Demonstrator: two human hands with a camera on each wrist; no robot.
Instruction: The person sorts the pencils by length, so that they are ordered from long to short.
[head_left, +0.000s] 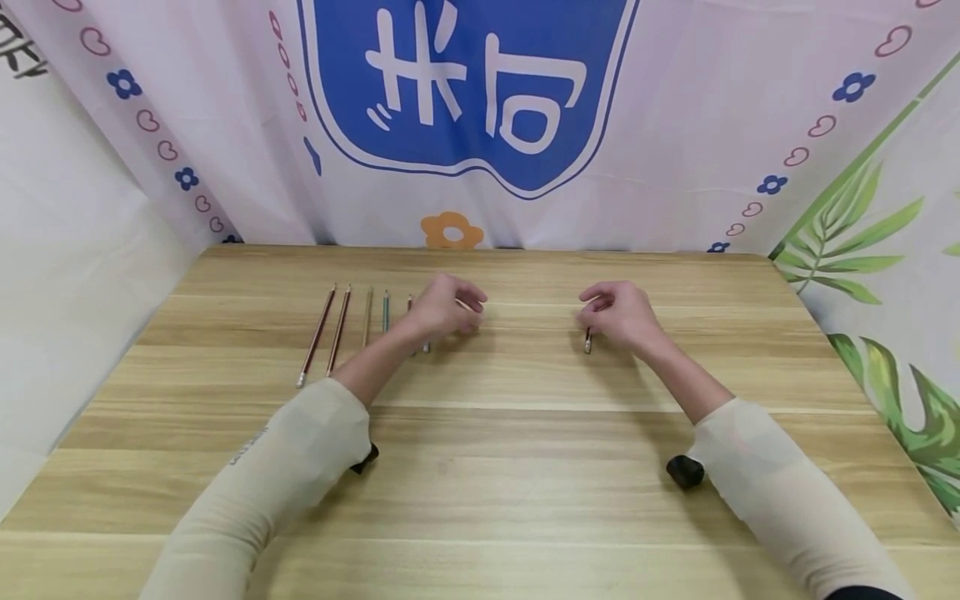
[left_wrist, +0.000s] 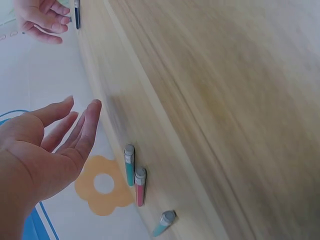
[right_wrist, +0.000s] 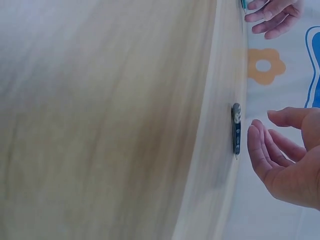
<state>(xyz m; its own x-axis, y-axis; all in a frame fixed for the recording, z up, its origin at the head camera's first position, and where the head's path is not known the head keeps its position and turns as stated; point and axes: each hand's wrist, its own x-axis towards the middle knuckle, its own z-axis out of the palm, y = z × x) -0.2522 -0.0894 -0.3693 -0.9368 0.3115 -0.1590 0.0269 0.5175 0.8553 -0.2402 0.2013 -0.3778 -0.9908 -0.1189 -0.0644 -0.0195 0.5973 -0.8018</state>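
My left hand (head_left: 447,306) hovers over the table just right of a row of pencils, its fingers loosely bent with nothing between them. Under its wrist lie a teal pencil (left_wrist: 129,165) and a red pencil (left_wrist: 140,187), side by side; the hand partly hides them in the head view. Farther right, my right hand (head_left: 618,315) is beside a short dark pencil (right_wrist: 237,132) with a metal eraser end. That pencil lies on the table, apart from the relaxed fingers in the right wrist view, and only its eraser end shows in the head view.
Left of the left hand, two long dark-red pencils (head_left: 318,333), a gold pencil (head_left: 367,317) and another teal pencil (head_left: 386,311) lie roughly parallel. The wooden table (head_left: 510,467) ends at a printed curtain (head_left: 675,167) behind it.
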